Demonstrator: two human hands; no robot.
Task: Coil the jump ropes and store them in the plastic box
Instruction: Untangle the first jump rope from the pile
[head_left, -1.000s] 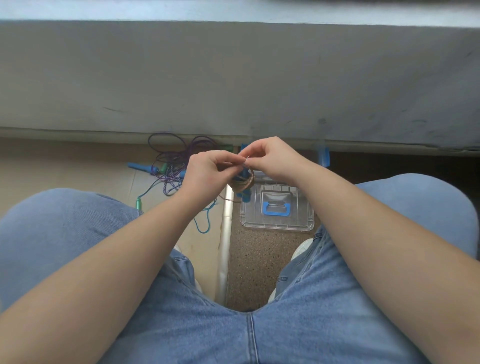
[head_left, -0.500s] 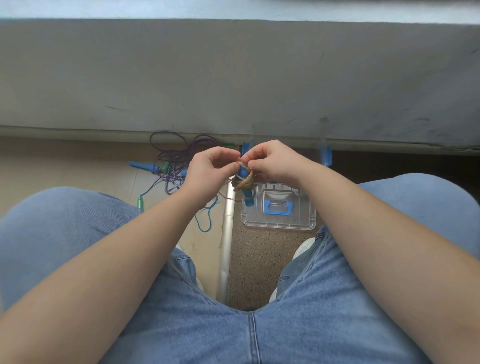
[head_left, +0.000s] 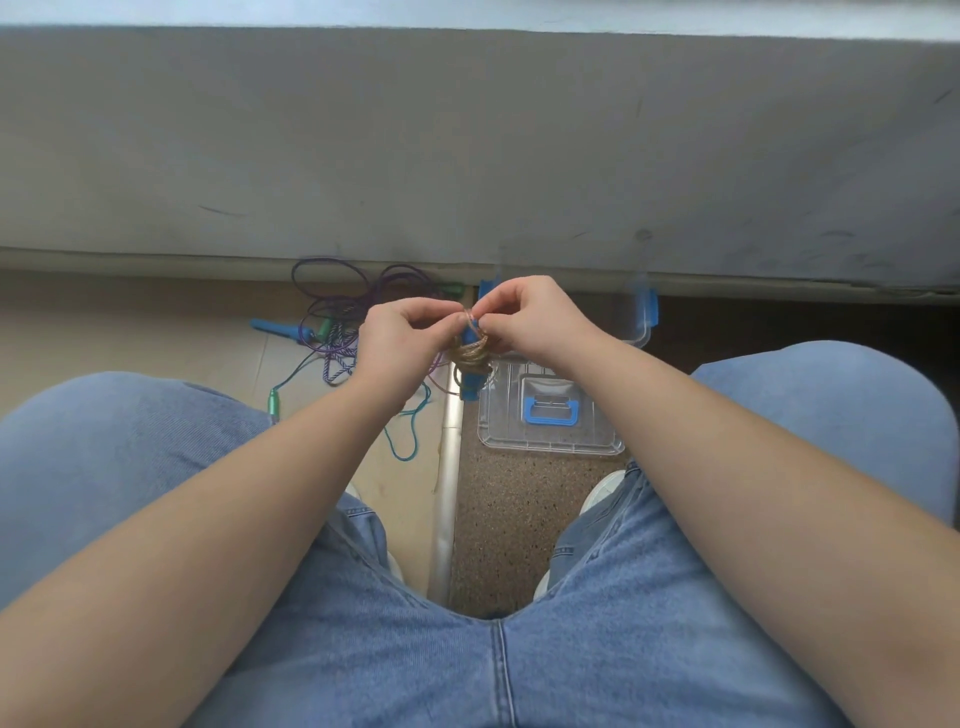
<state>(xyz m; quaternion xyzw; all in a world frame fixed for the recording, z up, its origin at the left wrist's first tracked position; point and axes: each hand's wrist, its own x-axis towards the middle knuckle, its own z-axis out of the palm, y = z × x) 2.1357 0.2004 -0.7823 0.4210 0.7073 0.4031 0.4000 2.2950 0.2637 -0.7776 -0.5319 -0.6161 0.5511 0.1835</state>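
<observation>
Grey wall ahead, floor below, and both hands meet mid-air: left hand (head_left: 400, 340) and right hand (head_left: 530, 322) pinch a small coiled jump rope (head_left: 470, 353), half hidden by fingers. Under the right hand, the plastic box (head_left: 644, 332) is mostly covered; tangled ropes (head_left: 337, 322) lie beyond the left.

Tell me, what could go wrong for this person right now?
The small coiled rope is pinched only by the fingertips of the left hand and right hand, so it might spring loose or drop. The purple and teal ropes lie tangled on the floor and may be slow to separate.
</observation>
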